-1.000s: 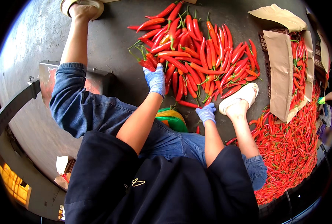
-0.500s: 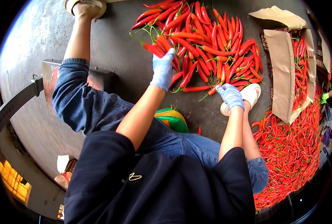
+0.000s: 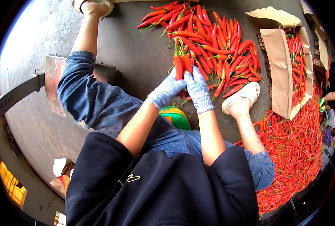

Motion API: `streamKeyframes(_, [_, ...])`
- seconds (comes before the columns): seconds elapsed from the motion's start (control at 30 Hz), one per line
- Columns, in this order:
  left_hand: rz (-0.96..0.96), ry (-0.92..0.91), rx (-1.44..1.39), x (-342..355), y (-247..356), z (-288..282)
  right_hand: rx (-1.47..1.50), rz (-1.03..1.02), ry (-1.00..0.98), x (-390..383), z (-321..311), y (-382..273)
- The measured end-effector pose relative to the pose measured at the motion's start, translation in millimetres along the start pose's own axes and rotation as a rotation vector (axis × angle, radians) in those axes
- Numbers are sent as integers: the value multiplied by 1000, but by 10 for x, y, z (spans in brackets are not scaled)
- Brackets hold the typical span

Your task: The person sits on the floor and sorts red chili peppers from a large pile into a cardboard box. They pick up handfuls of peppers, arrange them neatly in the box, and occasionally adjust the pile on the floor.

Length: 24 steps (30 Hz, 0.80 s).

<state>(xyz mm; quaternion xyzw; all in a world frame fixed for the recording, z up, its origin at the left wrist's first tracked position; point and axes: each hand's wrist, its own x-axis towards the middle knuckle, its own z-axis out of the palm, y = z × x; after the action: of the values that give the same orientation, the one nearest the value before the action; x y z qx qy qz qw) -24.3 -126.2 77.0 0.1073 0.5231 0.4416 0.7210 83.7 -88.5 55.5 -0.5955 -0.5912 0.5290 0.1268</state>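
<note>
Both gloved hands, left hand (image 3: 167,90) and right hand (image 3: 197,88), close their fingers together around a few long red chili peppers (image 3: 182,64), stems upward, probably to align them, above the floor pile of red chilies (image 3: 212,41).

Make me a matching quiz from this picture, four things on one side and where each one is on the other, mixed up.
Things:
1. red chilies held upright
2. brown paper bag
3. white sandal
4. green and orange object

Places:
A. under the person's wrists
B. on the foot right of the hands
C. between both gloved hands
D. far right, beside the big chili heap

Pairs: 1-C, 2-D, 3-B, 4-A
</note>
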Motion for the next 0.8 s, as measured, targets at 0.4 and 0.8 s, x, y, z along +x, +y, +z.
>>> streamKeyframes(0.4, [-417, -391, 131, -157, 47, -73, 143, -8, -239, -321, -259, -178])
streamKeyframes(0.8, [-102, 263, -394, -288, -173, -428, -421, -162, -237, -635, 272, -360])
